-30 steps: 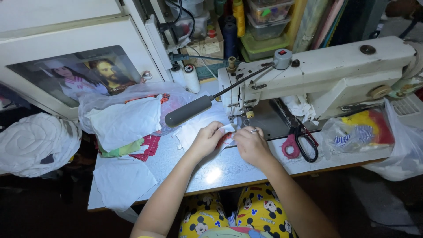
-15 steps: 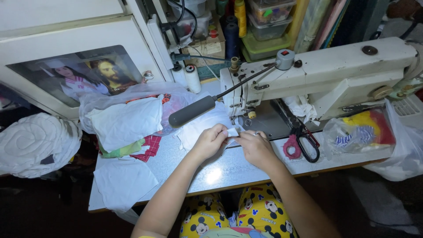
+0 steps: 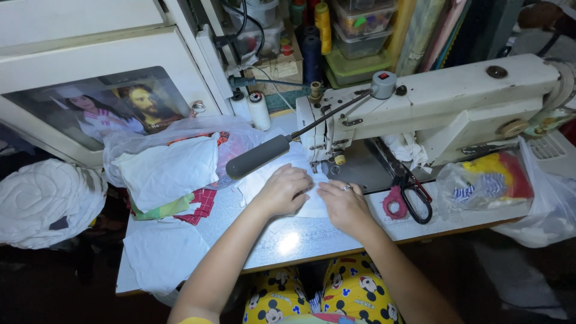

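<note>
My left hand [image 3: 284,189] and my right hand [image 3: 343,204] lie flat, side by side, on a piece of white cloth [image 3: 312,207] on the sewing table [image 3: 288,243]. Both press the cloth just in front of the needle area of the white sewing machine [image 3: 444,111]. A ring shows on my right hand. A grey lamp head [image 3: 258,156] on a thin arm hangs above my left hand. The needle itself is hidden behind the machine head.
Pink-handled scissors [image 3: 408,201] lie right of my right hand. A clear bag of white and red fabric [image 3: 171,162] sits at the left, more white cloth [image 3: 162,252] at the table's front left. A plastic bag with coloured items [image 3: 489,180] is at the right. Thread spools [image 3: 252,108] stand behind.
Both hands have slid a little toward me and flattened on the white cloth; the view has shifted slightly.
</note>
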